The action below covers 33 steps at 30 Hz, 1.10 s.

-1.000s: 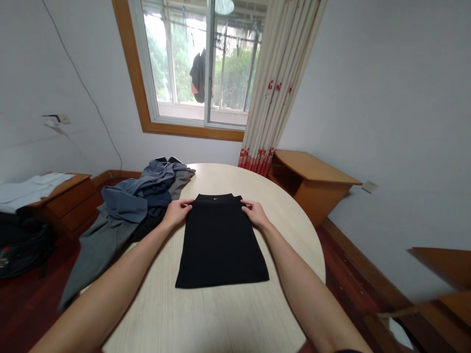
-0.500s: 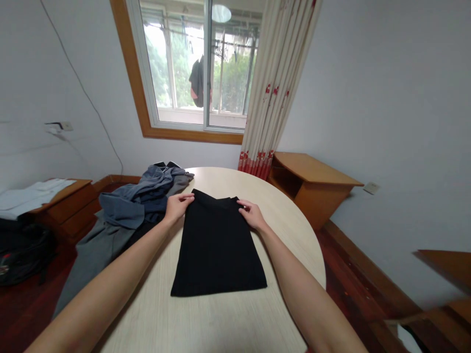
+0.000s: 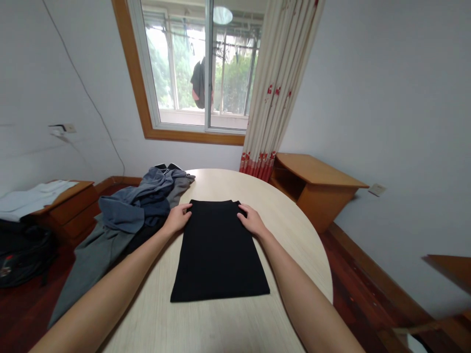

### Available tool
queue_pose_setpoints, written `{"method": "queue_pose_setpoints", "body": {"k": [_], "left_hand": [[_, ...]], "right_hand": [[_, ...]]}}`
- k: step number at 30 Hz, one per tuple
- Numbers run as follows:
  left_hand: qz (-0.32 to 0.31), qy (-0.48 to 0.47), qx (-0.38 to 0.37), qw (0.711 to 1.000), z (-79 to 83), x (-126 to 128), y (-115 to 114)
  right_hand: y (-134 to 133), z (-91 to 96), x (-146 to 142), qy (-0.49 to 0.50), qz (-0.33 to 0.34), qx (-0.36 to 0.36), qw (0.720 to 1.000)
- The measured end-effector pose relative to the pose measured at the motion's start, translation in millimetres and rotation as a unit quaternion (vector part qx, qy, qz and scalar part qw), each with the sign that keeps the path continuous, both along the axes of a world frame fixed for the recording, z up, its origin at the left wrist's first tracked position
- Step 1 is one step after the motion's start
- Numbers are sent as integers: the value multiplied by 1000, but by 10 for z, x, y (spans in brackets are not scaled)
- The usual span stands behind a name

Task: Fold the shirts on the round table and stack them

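A folded black garment [image 3: 221,252] lies flat on the pale round table [image 3: 235,326], its wider edge toward me. Which kind of garment it is, I cannot tell. My left hand [image 3: 178,217] is at its far left corner, thumb and fingertips closed on the edge. At the far right corner, my right hand [image 3: 252,219] grips the cloth the same way, with the thumb over the top side. The undersides of both fingertips are partly hidden.
A loose heap of grey and blue clothes [image 3: 147,198] covers the table's left side and hangs over its edge. Behind to the right stands a wooden desk [image 3: 320,171]. Papers [image 3: 33,196] rest on a wooden cabinet at left, near a black backpack [image 3: 24,252]. A curtain [image 3: 279,88] hangs by the window.
The garment's far edge, raised and bent half a second ago, has come down flat and straight. Both hands have lowered slightly with the corners.
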<state>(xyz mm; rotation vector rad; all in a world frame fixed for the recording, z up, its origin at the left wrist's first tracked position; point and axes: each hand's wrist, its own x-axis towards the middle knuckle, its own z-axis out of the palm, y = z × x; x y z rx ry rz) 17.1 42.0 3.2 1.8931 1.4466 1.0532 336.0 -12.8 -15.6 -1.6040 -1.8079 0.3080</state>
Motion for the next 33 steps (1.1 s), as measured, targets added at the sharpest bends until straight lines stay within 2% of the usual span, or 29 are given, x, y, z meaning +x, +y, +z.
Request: {"method": "queue_pose_setpoints", "body": {"k": [3,5,9,12,14,16,18,21,25,28,33], "left_hand": [[-10,27,9,1000,21,8,-27],[-23,92,18,995,45,6,-81],[-35,247,36,968,105,-2,-299],[-23,318,67,945,128,53,-508],[-43,332,80,939,125,133,-609],[-79,331,79,937,106,219,-650],[-105,332,53,936,75,277,-632],[-111,331,7,937,14,282,-540],[-102,329,-4,939,-50,228,-412],[-66,339,-7,938,-62,217,-361],[-27,355,-22,934,-9,213,-399]], "right_hand": [[-29,31,-29,-2,1,1,1000],[-52,56,-59,-16,0,-15,1000],[-137,147,-136,-84,-39,-58,994],[-238,249,-215,-147,-81,-47,985],[-313,305,-290,-169,-60,-34,983],[-380,329,-378,-173,-9,-41,984],[-426,316,-453,-173,28,-81,981],[-429,257,-486,-171,36,-139,975],[-333,205,-402,-150,-7,-159,976],[-274,206,-351,-143,-39,-168,975],[-305,260,-297,-147,-89,-163,972]]}}
